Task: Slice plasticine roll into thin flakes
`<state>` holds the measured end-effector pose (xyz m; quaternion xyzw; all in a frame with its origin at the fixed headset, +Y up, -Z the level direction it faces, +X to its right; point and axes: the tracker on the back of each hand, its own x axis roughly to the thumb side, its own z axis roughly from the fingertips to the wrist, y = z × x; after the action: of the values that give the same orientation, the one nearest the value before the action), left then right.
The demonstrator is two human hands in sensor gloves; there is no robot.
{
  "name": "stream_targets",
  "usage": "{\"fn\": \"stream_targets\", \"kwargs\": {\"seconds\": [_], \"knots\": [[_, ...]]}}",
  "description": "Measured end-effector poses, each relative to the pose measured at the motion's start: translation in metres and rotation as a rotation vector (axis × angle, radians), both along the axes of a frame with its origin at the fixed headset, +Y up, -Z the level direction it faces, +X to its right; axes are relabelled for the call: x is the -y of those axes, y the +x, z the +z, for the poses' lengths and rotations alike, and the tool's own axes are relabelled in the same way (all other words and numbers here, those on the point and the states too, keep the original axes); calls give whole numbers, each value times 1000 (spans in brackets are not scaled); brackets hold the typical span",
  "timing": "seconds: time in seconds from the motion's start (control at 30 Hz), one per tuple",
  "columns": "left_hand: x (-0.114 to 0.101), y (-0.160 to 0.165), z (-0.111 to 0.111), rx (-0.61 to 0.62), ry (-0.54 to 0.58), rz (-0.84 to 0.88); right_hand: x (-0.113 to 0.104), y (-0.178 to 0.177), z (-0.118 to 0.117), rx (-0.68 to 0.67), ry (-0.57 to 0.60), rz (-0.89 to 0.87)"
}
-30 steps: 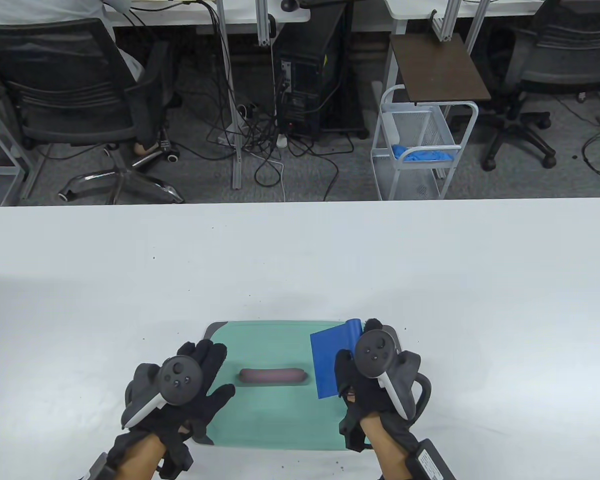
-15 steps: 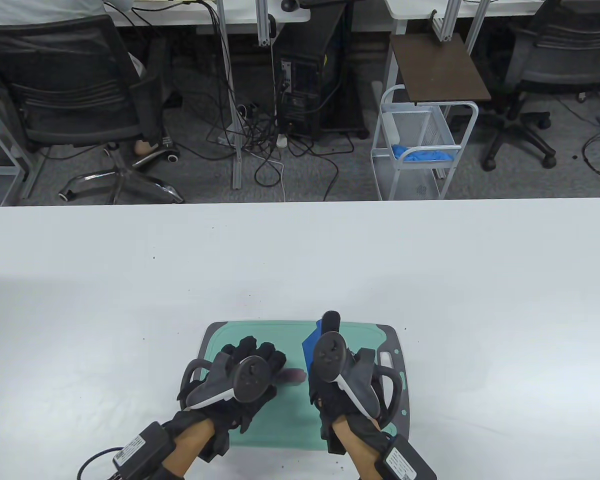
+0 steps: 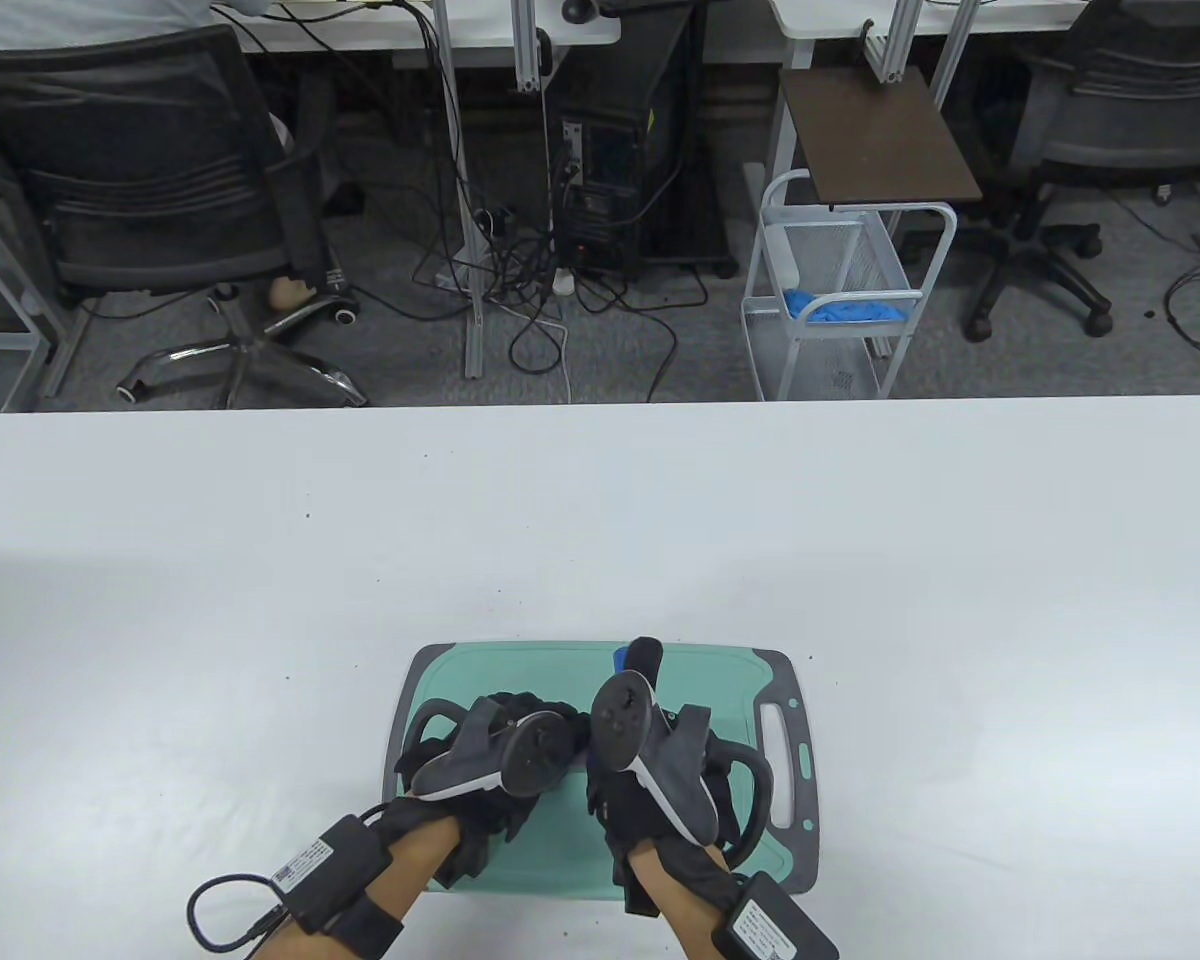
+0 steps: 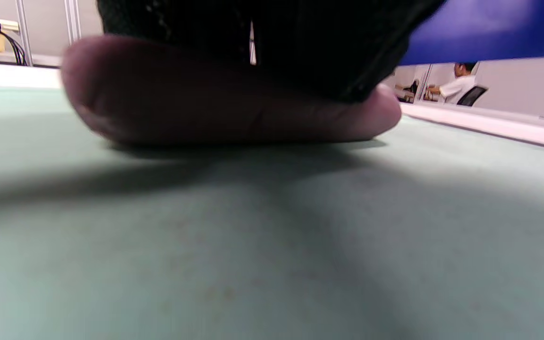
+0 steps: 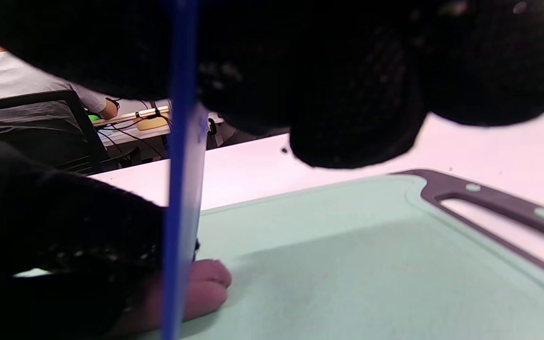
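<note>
Now left hand [image 3: 505,760] presses roll [image 4: 225,113]; right hand [image 3: 650,770] grips scraper [image 5: 181,189] near end. Risk: soft roll squashes, blade nicks fingers [image 5: 64,236].

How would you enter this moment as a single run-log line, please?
left hand: presses plasticine roll on cutting board | right hand: holds blue scraper upright at roll's end | slices: none visible
</note>
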<state>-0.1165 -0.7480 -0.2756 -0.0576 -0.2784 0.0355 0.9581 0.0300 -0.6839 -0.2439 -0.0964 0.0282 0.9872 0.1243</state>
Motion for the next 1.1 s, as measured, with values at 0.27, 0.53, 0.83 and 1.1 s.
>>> {"fn": "stream_targets", "kwargs": {"seconds": [0.27,0.53,0.83,1.1], "knots": [[0,1,1,-8,28,2,2,-12,5,-2,38,82],[0,1,1,-12,24,2,5,-20,7,-15,57,145],[1,1,0,-18,13,5,9,-26,9,-24,66,190],[2,0,-1,-26,-9,18,16,-32,8,-25,62,216]]}}
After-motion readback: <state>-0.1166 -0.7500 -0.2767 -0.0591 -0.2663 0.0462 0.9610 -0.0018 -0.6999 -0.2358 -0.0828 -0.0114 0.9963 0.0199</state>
